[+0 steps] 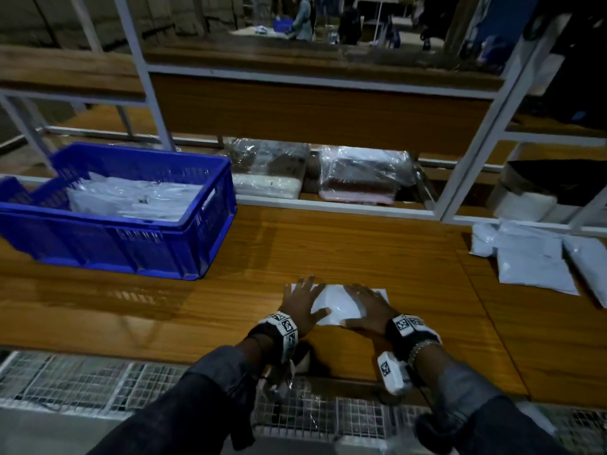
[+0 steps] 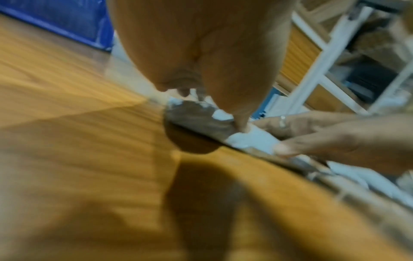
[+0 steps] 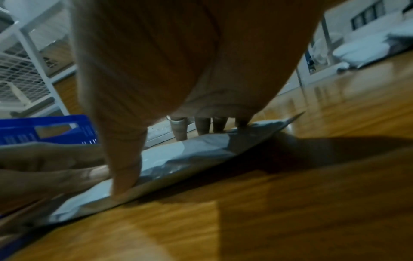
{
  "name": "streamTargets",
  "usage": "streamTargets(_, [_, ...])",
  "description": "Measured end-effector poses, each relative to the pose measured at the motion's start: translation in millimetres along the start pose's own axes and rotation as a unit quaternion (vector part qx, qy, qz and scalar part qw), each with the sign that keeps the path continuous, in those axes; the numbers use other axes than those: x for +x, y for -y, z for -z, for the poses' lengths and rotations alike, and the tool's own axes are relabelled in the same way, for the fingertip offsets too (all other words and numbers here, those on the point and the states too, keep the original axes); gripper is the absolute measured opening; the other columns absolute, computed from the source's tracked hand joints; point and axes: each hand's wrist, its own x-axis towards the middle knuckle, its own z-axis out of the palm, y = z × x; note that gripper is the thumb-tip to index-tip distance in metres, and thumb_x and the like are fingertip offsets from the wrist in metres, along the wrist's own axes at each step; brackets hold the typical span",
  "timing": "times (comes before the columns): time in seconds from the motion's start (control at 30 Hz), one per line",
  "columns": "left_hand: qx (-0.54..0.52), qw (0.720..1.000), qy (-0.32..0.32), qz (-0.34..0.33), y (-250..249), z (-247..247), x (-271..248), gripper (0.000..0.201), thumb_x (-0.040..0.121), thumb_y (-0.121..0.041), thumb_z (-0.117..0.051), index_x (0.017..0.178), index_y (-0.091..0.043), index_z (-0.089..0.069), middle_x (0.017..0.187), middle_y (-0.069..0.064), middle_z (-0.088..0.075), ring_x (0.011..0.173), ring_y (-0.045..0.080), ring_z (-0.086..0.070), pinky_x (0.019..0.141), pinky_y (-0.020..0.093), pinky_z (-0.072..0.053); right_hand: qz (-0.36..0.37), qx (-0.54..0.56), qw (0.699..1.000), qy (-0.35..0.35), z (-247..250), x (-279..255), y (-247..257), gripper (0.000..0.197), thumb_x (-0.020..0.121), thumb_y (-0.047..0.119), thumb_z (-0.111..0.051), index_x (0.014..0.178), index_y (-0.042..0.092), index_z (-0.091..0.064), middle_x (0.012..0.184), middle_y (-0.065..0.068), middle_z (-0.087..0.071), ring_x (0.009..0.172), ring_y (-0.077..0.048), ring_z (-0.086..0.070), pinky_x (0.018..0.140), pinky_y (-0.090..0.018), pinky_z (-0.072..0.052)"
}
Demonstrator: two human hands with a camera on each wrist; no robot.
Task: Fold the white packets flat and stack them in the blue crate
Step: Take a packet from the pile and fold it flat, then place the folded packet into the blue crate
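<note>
While both hands press down with fingers spread, one packet lies flat on the table, near its front edge. The left hand covers the packet's left part; the right hand covers its right part. Neither hand grasps anything: the fingers are straight and the palms bear on the plastic. The right wrist view shows the thumb and the fingertips pinning the packet against the wood, with one far corner lifted slightly.

The crate stands on the table, well to the left of the hands. It already holds a layer of packets, so part of the task is judged done. A pile of further packets lies at the right end of the table, well apart from the hands and untouched.

Remaining work, as judged:
1. Finish flattening the current packet.
2. Place it in the crate.
3. Repeat for the pile.
</note>
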Motion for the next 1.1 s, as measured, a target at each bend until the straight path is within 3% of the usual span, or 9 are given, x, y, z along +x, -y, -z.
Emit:
streamTargets(0.2, [-0.082,0.990,0.019,-0.115,21,-5,2,0.118,0.064,-0.071,-0.081,0.157,-0.023,-0.027,0.160,0.003,-0.032,0.147,0.022,-0.029,0.121,0.052,-0.020,0.016,-0.019,0.999,0.032,7,-9,-4,0.107,0.079,0.054,-0.078,0.160,0.035,-0.011,0.169,0.002,-0.001,0.155,-0.024,-0.006,0.125,-0.041,-0.013])
streamTargets(0.27, [-0.108,0.988,0.009,-0.108,28,3,9,0.098,0.069,-0.056,-0.085,0.151,-0.026,-0.041,0.152,-0.002,-0.047,0.138,0.017,-0.045,0.115,0.039,-0.036,0.026,-0.018,0.999,0.019,16,-8,-4,0.092,0.083,0.046,-0.072,0.158,0.037,-0.020,0.168,0.003,-0.015,0.153,-0.022,-0.018,0.122,-0.037,-0.023])
streamTargets(0.37, [-0.102,0.990,0.014,-0.098,27,36,15,0.062,0.073,-0.037,-0.072,0.134,-0.035,-0.060,0.127,-0.007,-0.069,0.110,0.014,-0.066,0.087,0.036,-0.057,0.030,0.019,0.999,0.003,35,-6,2,0.068,0.082,0.038,-0.062,0.148,0.038,-0.042,0.149,0.004,-0.050,0.132,-0.022,-0.052,0.105,-0.041,-0.047])
streamTargets(0.5, [-0.073,0.990,0.031,-0.116,28,82,20,0.021,0.085,-0.036,-0.061,0.096,-0.021,-0.070,0.092,0.003,-0.075,0.070,0.013,-0.065,0.061,0.030,-0.050,0.048,0.011,0.999,0.013,58,15,14,0.025,0.085,0.024,-0.060,0.102,0.042,-0.064,0.101,0.011,-0.067,0.086,-0.015,-0.065,0.076,-0.038,-0.057])
streamTargets(0.57, [-0.035,0.992,0.037,-0.114,31,111,22,0.016,0.086,-0.030,-0.062,0.093,-0.018,-0.069,0.091,0.005,-0.073,0.075,0.022,-0.068,0.061,0.032,-0.051,0.054,-0.011,0.998,-0.002,77,30,22,0.004,0.087,0.034,-0.062,0.087,0.037,-0.058,0.089,0.010,-0.064,0.077,-0.012,-0.061,0.069,-0.035,-0.055])
streamTargets(0.63, [-0.018,0.993,0.047,-0.111,32,141,16,0.008,0.089,-0.018,-0.064,0.091,-0.013,-0.070,0.089,0.006,-0.073,0.073,0.020,-0.067,0.060,0.031,-0.051,0.071,-0.007,0.997,-0.030,92,40,35,0.024,0.084,0.050,-0.064,0.102,0.034,-0.061,0.107,0.008,-0.067,0.091,-0.013,-0.064,0.075,-0.033,-0.055])
streamTargets(0.73, [-0.014,0.994,-0.001,-0.111,39,185,-2,0.016,0.094,-0.028,-0.067,0.100,-0.014,-0.072,0.093,0.001,-0.072,0.079,0.013,-0.065,0.065,0.026,-0.051,0.100,0.013,0.994,-0.046,115,49,63,0.042,0.086,0.047,-0.070,0.122,0.028,-0.060,0.124,0.003,-0.063,0.107,-0.017,-0.062,0.078,-0.026,-0.049])
streamTargets(0.97, [-0.013,0.995,-0.099,-0.017,98,278,-66,0.031,0.082,-0.041,-0.080,0.105,-0.020,-0.074,0.095,-0.007,-0.074,0.088,0.006,-0.067,0.072,0.026,-0.047,0.227,-0.006,0.971,-0.078,173,65,167,0.043,0.084,0.055,-0.073,0.114,0.028,-0.061,0.111,0.010,-0.059,0.099,-0.010,-0.056,0.077,-0.027,-0.046])
streamTargets(1.1, [-0.073,0.992,-0.103,0.021,135,329,-108,0.028,0.081,-0.033,-0.082,0.106,-0.024,-0.075,0.097,-0.012,-0.076,0.091,-0.001,-0.069,0.083,0.032,-0.054,0.309,-0.032,0.946,-0.097,191,62,237,0.028,0.082,0.058,-0.074,0.083,0.041,-0.051,0.087,0.021,-0.055,0.081,0.000,-0.053,0.064,-0.019,-0.037])
